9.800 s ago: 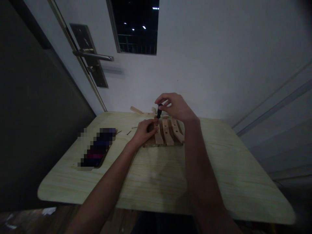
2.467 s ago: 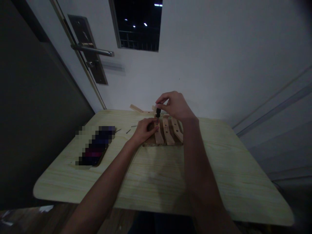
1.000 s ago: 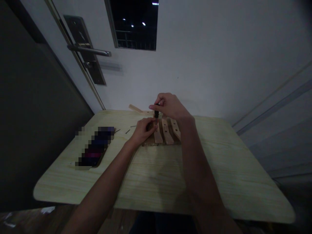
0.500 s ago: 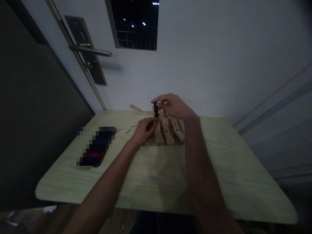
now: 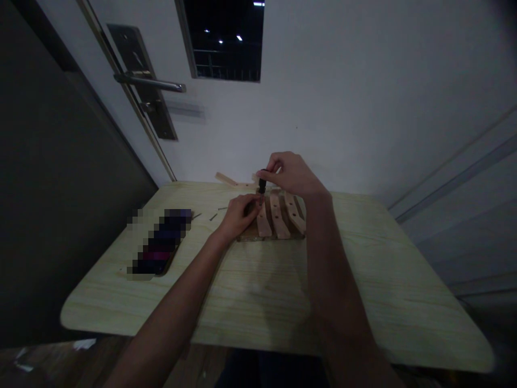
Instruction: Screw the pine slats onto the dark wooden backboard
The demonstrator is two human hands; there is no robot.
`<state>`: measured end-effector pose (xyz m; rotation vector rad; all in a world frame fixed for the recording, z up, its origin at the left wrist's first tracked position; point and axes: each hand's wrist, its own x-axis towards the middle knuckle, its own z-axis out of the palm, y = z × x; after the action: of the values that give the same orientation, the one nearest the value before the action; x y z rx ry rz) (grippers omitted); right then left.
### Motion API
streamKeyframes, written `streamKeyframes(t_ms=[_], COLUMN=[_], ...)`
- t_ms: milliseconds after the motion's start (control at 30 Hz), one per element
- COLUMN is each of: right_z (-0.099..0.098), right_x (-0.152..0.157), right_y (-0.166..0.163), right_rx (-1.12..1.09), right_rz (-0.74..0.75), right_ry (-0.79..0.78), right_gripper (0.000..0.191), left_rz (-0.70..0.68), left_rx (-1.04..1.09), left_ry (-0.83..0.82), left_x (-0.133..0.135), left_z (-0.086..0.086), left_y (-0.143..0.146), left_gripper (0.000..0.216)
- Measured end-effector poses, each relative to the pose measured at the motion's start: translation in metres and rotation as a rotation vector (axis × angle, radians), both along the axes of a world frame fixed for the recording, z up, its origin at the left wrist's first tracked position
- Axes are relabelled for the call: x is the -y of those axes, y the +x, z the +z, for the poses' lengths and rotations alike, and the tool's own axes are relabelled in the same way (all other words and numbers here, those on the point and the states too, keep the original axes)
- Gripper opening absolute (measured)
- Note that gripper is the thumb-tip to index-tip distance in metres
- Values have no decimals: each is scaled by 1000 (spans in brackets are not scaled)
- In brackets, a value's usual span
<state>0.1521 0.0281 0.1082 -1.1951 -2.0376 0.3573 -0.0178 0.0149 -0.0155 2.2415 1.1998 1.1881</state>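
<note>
My right hand point(image 5: 291, 173) pinches the black handle of a screwdriver point(image 5: 263, 183), which stands nearly upright, tip down, over the leftmost of three bent wooden strips point(image 5: 264, 223). My left hand point(image 5: 241, 212) is closed, thumb and fingertips pressed together around the lower end of the screwdriver; what they grip there is too small to make out. The strips have holes and lie side by side on a brown board point(image 5: 251, 235), the left hand resting over its left edge. Several loose screws point(image 5: 213, 217) lie on the table left of that hand.
Another bent wooden strip point(image 5: 226, 179) lies behind the board, near the white door point(image 5: 343, 108). A phone point(image 5: 165, 242), partly pixelated, rests at the left of the pale wooden table point(image 5: 258, 302). A metal door handle point(image 5: 153, 83) juts out at upper left.
My right hand has shifted its fingers on the screwdriver handle; the index finger, stretched over the top before, is now curled back. The handle leans slightly rightward. My left hand stays in place.
</note>
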Motion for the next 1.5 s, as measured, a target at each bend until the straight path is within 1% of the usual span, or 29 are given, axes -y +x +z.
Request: streamKeyframes(t_ms=[67, 267, 333, 400, 500, 567, 667, 833, 1067, 1233, 1400, 1500], right_z=[-1, 1, 2, 1, -2, -2, -1, -1, -1, 1, 1, 1], right_x=[0, 0, -1, -2, -4, -4, -4, -4, -5, -4, -2, -1], right_y=[0, -2, -1, 0, 3, 5, 5, 3, 5, 5, 2, 1], right_rx=[-7, 5, 13, 5, 2, 18, 43, 40, 16, 13, -18, -36], right_rz=[7, 70, 78, 104, 150, 156, 144, 108, 127, 95, 62, 111], right_ry=[13, 63, 76, 72, 68, 66, 64, 84, 90, 73, 59, 75], right_gripper=[19, 6, 5, 10, 23, 30, 33, 26, 21, 9, 15, 12], left_rz=[8, 5, 6, 5, 1, -1, 6, 7, 8, 6, 7, 2], left_rx=[4, -4, 3, 7, 10, 8, 5, 5, -5, -1, -7, -5], left_ry=[5, -17, -16, -14, -8, -11, -20, -16, 17, 14, 13, 18], left_x=[0, 2, 3, 3, 1, 0, 0, 1, 0, 0, 1, 0], left_z=[0, 4, 5, 4, 2, 1, 0, 2, 0, 1, 2, 2], left_y=[0, 0, 1, 1, 0, 0, 0, 1, 0, 1, 0, 0], left_gripper=[31, 31, 30, 29, 30, 30, 30, 27, 27, 27, 27, 27])
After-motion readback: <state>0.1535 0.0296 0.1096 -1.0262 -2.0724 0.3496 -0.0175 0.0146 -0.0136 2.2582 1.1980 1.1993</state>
